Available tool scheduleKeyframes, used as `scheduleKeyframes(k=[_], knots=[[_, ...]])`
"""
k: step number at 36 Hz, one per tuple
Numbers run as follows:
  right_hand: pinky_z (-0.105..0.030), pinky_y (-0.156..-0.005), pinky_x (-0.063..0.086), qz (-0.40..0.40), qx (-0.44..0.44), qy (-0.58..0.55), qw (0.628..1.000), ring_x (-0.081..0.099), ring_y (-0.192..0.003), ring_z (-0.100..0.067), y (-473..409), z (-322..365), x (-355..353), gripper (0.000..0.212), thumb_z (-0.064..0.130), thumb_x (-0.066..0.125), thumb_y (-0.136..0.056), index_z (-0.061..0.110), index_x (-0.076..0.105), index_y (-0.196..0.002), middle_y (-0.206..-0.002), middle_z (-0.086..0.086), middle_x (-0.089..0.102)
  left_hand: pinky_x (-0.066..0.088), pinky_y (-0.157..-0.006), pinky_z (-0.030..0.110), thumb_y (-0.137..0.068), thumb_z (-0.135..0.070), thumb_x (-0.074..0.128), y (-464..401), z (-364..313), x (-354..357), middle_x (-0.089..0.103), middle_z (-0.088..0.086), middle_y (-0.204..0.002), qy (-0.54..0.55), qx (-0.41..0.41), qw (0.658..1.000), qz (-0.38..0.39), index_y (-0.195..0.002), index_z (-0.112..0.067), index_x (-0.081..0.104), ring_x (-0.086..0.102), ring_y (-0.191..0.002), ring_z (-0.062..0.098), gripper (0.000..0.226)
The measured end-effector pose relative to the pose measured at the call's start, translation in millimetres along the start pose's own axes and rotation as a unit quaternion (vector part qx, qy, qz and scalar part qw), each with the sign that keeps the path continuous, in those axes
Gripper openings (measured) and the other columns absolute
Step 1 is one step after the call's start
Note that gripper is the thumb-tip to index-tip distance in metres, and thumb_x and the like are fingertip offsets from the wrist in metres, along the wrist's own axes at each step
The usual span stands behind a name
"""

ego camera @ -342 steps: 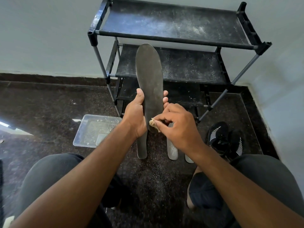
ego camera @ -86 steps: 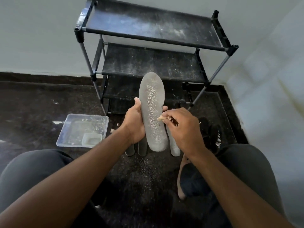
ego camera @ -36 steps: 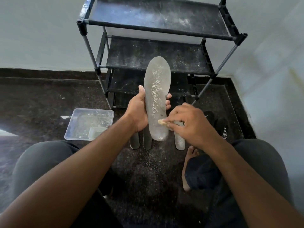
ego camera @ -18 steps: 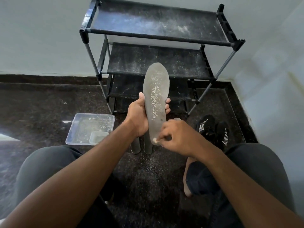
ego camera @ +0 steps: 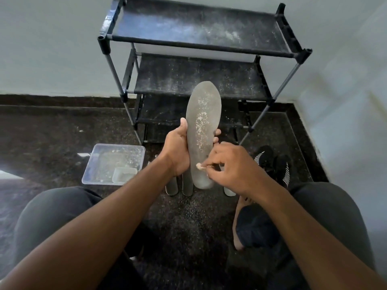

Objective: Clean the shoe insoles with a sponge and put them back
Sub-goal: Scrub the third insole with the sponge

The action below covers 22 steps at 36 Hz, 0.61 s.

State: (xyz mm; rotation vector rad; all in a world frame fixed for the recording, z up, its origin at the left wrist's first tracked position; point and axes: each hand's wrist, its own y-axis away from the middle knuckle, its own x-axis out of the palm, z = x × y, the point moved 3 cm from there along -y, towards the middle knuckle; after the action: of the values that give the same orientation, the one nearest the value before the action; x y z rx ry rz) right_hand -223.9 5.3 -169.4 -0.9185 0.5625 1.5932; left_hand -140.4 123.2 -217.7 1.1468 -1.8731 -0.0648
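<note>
Held upright above the dark floor (ego camera: 62,132) before a dusty black shoe rack (ego camera: 199,38): a grey insole (ego camera: 202,130), pale specks streaked down its middle, gripped at its edges by the left hand (ego camera: 178,151). Pinched in the right hand (ego camera: 228,166), a small tan sponge (ego camera: 200,166) pressed near the heel. Nearby, a clear tray (ego camera: 114,166), more insoles (ego camera: 171,188), black shoes (ego camera: 272,164).

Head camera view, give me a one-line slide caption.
Left hand holds grey speckled insole upright; right hand rubs its heel with small tan sponge.
</note>
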Motion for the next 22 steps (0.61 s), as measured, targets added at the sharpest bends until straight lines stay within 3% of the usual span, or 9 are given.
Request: scheduleKeyframes(k=[2, 6, 9, 11, 14, 16, 18, 20, 22], knots=[[-0.012, -0.08, 0.04, -0.052, 0.002, 0.014, 0.999, 0.048, -0.082, -0.005, -3, -1, -2, 0.013, 0.021, 0.071, -0.093, 0.016, 0.081, -0.099, -0.079, 0.004, 0.061, 0.059, -0.093, 0.048, -0.108, -0.06, 0.023, -1, 2, 0, 0.072, 0.02, -0.122, -0.015, -0.002, 1.0, -0.009, -0.13, -0.005, 0.065, 0.072, -0.101, 0.031, 0.073], [-0.023, -0.078, 0.045, -0.065, -0.009, 0.072, 0.995, 0.049, -0.085, -0.011, -14, 1, 7, 0.017, 0.022, 0.067, -0.096, 0.009, 0.079, -0.096, -0.082, 0.001, 0.059, 0.055, -0.1, 0.047, -0.107, -0.062, 0.025, -1, 4, 3, 0.068, 0.019, -0.132, -0.047, -0.005, 0.999, -0.013, -0.137, -0.005, 0.062, 0.069, -0.117, 0.033, 0.074], [-0.038, -0.077, 0.049, 0.027, 0.019, 0.08, 0.996, 0.047, -0.082, -0.011, -11, -6, 14, 0.029, 0.029, 0.065, -0.096, 0.008, 0.076, -0.08, -0.078, 0.004, 0.053, 0.055, -0.101, 0.047, -0.108, -0.062, 0.019, 1, 0, 5, 0.067, 0.023, -0.126, -0.003, -0.002, 1.0, 0.003, -0.138, -0.004, 0.06, 0.068, -0.105, 0.034, 0.077], [-0.044, -0.077, 0.05, 0.085, 0.028, 0.082, 0.993, 0.051, -0.081, -0.009, -4, -11, 13, 0.029, 0.04, 0.064, -0.094, 0.018, 0.08, -0.083, -0.078, 0.011, 0.056, 0.051, -0.101, 0.049, -0.108, -0.062, 0.018, 0, -2, 1, 0.065, 0.024, -0.123, 0.028, 0.001, 1.0, 0.009, -0.138, -0.002, 0.059, 0.064, -0.098, 0.032, 0.078], [-0.027, -0.077, 0.049, -0.012, 0.024, 0.009, 1.0, 0.054, -0.083, -0.006, 2, -9, -3, 0.016, 0.029, 0.071, -0.092, 0.019, 0.081, -0.098, -0.083, 0.007, 0.065, 0.056, -0.095, 0.048, -0.108, -0.062, 0.018, 0, -1, 0, 0.067, 0.023, -0.122, 0.011, -0.006, 1.0, 0.008, -0.136, -0.003, 0.06, 0.066, -0.097, 0.032, 0.078], [-0.026, -0.08, 0.05, -0.07, 0.029, 0.031, 0.997, 0.056, -0.09, -0.012, -3, -9, -8, 0.018, 0.021, 0.072, -0.092, 0.015, 0.079, -0.107, -0.087, 0.001, 0.065, 0.063, -0.086, 0.044, -0.109, -0.06, 0.019, 1, 2, 2, 0.073, 0.019, -0.119, -0.013, -0.009, 1.0, -0.001, -0.129, -0.006, 0.064, 0.072, -0.099, 0.031, 0.073], [-0.027, -0.084, 0.05, -0.076, 0.024, 0.075, 0.994, 0.055, -0.095, -0.015, -9, -7, -6, 0.023, 0.021, 0.072, -0.092, 0.013, 0.077, -0.112, -0.091, 0.0, 0.063, 0.063, -0.082, 0.042, -0.109, -0.058, 0.021, 3, 1, 4, 0.075, 0.017, -0.119, -0.031, -0.002, 1.0, -0.007, -0.126, -0.006, 0.066, 0.075, -0.102, 0.03, 0.071], [-0.018, -0.087, 0.044, -0.049, 0.02, 0.11, 0.992, 0.053, -0.099, -0.014, -10, -6, 0, 0.033, 0.024, 0.077, -0.087, 0.013, 0.074, -0.118, -0.099, 0.0, 0.063, 0.063, -0.087, 0.045, -0.109, -0.06, 0.019, 3, -1, 6, 0.072, 0.019, -0.123, -0.014, -0.005, 1.0, 0.007, -0.131, -0.005, 0.063, 0.073, -0.107, 0.031, 0.074], [-0.019, -0.088, 0.045, -0.038, 0.011, 0.126, 0.991, 0.054, -0.101, -0.016, -7, -5, 5, 0.037, 0.023, 0.079, -0.085, 0.012, 0.073, -0.12, -0.104, -0.001, 0.061, 0.061, -0.093, 0.049, -0.108, -0.061, 0.017, 4, -3, 6, 0.07, 0.021, -0.123, -0.004, -0.003, 1.0, 0.014, -0.131, -0.005, 0.063, 0.072, -0.106, 0.032, 0.076]])
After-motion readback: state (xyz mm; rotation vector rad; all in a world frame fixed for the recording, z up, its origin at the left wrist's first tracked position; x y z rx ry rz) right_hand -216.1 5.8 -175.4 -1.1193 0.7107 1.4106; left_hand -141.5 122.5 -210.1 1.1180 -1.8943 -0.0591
